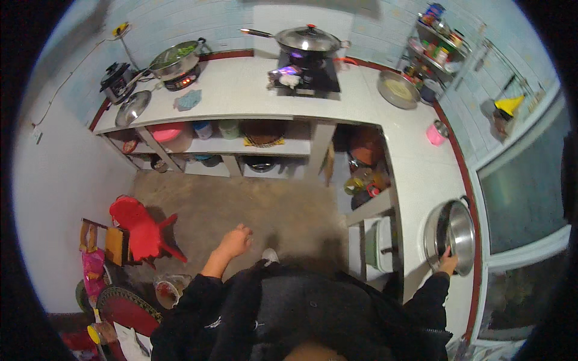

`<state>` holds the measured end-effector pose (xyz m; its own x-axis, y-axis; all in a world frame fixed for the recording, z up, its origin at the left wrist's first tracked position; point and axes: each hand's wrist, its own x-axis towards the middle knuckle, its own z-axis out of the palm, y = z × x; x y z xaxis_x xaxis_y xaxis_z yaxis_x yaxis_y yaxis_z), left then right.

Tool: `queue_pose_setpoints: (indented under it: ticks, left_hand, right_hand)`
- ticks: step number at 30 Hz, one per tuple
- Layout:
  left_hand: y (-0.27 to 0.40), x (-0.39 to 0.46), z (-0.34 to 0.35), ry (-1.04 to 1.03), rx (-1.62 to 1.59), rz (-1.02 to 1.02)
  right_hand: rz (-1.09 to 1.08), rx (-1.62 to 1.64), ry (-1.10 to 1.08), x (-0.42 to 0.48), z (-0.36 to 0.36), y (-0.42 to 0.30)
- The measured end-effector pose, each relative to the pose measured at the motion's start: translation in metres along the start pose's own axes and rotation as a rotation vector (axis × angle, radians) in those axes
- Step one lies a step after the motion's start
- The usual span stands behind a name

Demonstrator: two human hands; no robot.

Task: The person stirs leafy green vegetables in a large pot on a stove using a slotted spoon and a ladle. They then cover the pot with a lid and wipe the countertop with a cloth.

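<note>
At the right-hand counter, my right hand [447, 262] grips the near edge of a stainless-steel pan [461, 232]. A dark curved band runs along the pan's left side, and whether it is a separate piece cannot be made out. My left hand [235, 242] hangs over the concrete floor [271, 198] with nothing in it, its fingers loosely bent and slightly apart. A pink cup [436, 134] stands farther back on the same counter. Beyond it, a wide metal bowl [398, 90] holds something pale yellow.
A lidded wok [309, 39] sits on the black cooktop [311, 81]. Left of it, a pot of greens [176, 56] rests on a lit electric burner. A loose lid [133, 108] and blue cloth [188, 100] lie nearby. A red plastic chair [137, 228] stands at left.
</note>
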<state>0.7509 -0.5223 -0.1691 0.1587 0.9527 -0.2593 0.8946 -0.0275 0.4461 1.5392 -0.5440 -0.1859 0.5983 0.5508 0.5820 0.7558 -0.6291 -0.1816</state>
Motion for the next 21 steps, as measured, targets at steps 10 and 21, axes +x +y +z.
queue_pose_setpoints:
  ticks: [10, 21]
  left_hand:
    - [-0.124, 0.040, -0.100, 0.106, -0.023, -0.135]
    - [-0.194, 0.081, -0.143, 0.342, -0.194, -0.234]
  right_hand:
    - [1.179, 1.416, -0.136, -0.071, 0.081, -0.201]
    - [0.154, 1.359, -1.431, -0.158, 0.056, -0.782]
